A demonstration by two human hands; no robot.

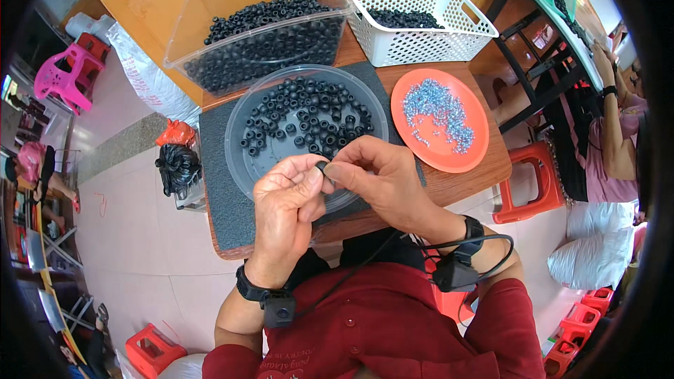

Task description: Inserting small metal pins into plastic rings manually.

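Note:
My left hand (286, 196) pinches a small round black piece (322, 166) over the near rim of a clear plastic basin (260, 163). The fingertips of my right hand (382, 175) are closed against the same piece from the right; whether they also hold something tiny is hidden. Inside the basin lie many loose black pieces (309, 112), rounded and with a hole. To the right of the basin, an orange plate (460, 161) carries a scatter of small silvery metal parts (439, 109).
Behind the basin stand a clear plastic box (184, 56) and a white perforated basket (428, 48), both holding black pieces. A grey mat (228, 221) covers part of the wooden table (491, 161). Red stools (537, 182) and another person's arm (611, 105) are at the right.

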